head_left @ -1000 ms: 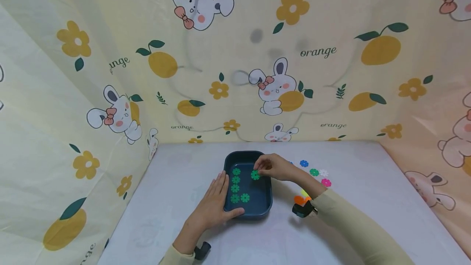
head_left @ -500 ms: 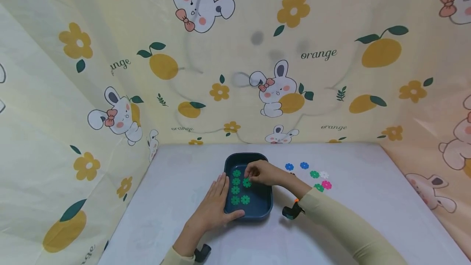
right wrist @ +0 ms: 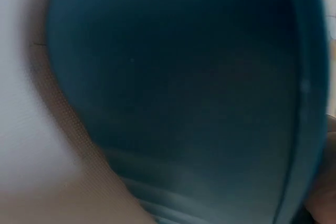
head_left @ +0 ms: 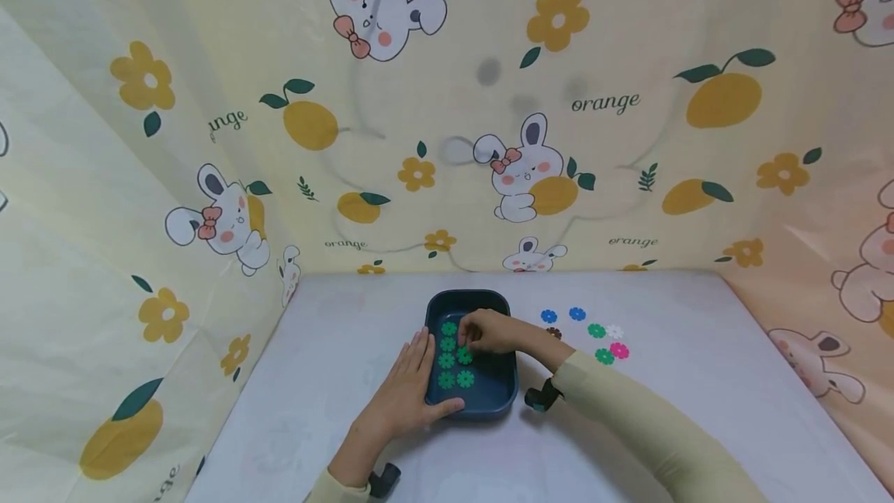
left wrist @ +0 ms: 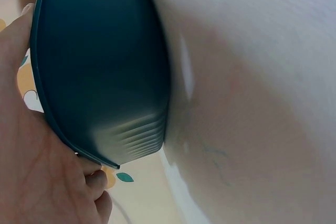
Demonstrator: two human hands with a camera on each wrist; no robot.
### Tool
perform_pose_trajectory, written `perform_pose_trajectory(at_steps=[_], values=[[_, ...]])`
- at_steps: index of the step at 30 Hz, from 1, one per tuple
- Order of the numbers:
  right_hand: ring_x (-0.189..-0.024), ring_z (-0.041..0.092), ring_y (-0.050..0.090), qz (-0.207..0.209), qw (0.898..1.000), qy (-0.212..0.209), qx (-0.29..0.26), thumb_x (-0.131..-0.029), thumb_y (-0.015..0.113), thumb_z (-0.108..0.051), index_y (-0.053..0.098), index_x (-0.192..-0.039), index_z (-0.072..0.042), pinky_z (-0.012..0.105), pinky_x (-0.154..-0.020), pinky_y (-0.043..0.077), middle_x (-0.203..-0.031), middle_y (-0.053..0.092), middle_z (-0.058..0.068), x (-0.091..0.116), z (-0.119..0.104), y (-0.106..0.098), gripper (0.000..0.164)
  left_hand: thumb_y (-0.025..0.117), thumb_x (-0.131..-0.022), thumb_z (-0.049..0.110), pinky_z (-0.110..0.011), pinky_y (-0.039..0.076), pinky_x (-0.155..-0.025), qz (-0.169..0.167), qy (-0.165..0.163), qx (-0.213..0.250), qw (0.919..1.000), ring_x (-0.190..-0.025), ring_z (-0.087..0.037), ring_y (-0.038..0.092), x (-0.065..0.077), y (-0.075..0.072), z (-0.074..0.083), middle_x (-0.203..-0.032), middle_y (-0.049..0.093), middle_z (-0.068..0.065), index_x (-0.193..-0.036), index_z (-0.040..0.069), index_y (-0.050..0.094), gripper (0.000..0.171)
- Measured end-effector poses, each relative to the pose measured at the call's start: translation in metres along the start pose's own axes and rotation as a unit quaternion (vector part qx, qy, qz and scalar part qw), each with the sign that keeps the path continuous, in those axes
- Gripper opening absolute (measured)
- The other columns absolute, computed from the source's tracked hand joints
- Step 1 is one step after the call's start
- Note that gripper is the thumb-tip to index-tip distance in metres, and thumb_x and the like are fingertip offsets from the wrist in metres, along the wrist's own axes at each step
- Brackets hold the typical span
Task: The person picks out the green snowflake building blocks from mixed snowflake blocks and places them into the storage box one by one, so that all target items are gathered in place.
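Note:
A dark blue rectangular tray (head_left: 482, 407) stands on the table. My left hand (head_left: 400, 390) lies along its left side with straight fingers, the thumb over the near rim. In the left wrist view, this hand (left wrist: 39, 156) rests against the tray's rim (left wrist: 38, 72). Inside the tray, my right hand (head_left: 491, 332) pinches a green flower-shaped piece (head_left: 464, 356) at its upper edge. Several matching green pieces (head_left: 447, 361) form a column on the left, and another green piece (head_left: 465, 379) lies just below the pinched one. The tray wall (right wrist: 184, 103) hides the right fingertips in the right wrist view.
Right of the tray lie loose flower-shaped pieces: blue (head_left: 576, 313), green (head_left: 597, 330), white (head_left: 615, 331), pink (head_left: 619, 351) and brown (head_left: 554, 333). My right forearm (head_left: 628, 410) crosses the table near them. A patterned cloth (head_left: 419, 99) encloses the table's back and sides.
My right hand has moved left and slightly toward me inside the tray, bringing the green flower-shaped piece from the right side to beside the column. The left hand stays on the tray.

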State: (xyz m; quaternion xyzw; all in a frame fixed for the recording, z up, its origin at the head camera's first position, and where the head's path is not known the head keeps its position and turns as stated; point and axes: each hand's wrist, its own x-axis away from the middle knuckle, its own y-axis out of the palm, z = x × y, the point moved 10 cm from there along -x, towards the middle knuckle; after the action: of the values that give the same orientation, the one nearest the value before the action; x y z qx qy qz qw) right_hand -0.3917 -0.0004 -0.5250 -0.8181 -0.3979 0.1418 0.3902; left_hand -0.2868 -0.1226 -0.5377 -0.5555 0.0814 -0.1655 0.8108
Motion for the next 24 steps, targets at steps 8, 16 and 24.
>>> perform_pose_trajectory(at_steps=[8,16,24], values=[[-0.084,0.01,0.065,-0.015,1.0,0.004,0.02,-0.097,0.074,0.002,0.073,-0.102,-0.008,0.027,-0.077,0.061,-0.094,0.071,0.0,-0.0054,-0.0007,0.0089,0.011,0.062,-0.092,0.08,-0.051,0.01,-0.135,0.002,-0.002,0.006,1.0,-0.168,-0.026,-0.001,0.0015,-0.0005,0.0015,-0.181,-0.003,-0.009,-0.173,0.005,0.008,0.123],[-0.088,0.011,0.066,-0.006,0.999,0.007,0.042,-0.098,0.076,0.0,0.072,-0.102,-0.01,0.031,-0.081,0.061,-0.097,0.071,0.0,-0.0038,-0.0033,0.0066,0.011,0.061,-0.094,0.08,-0.051,0.01,-0.135,-0.003,-0.001,0.003,1.0,-0.168,-0.026,-0.002,0.0002,-0.0019,0.0022,-0.181,-0.005,-0.009,-0.173,0.006,0.006,0.121],[-0.083,0.009,0.064,0.031,0.999,-0.012,0.027,-0.101,0.073,-0.003,0.072,-0.104,-0.009,0.026,-0.078,0.06,-0.096,0.07,-0.004,0.0031,-0.0074,0.0004,0.007,0.061,-0.093,0.08,-0.05,0.01,-0.135,-0.001,0.0,0.002,1.0,-0.168,-0.026,-0.002,0.001,-0.0022,0.0024,-0.181,-0.003,-0.009,-0.173,0.005,0.007,0.122]])
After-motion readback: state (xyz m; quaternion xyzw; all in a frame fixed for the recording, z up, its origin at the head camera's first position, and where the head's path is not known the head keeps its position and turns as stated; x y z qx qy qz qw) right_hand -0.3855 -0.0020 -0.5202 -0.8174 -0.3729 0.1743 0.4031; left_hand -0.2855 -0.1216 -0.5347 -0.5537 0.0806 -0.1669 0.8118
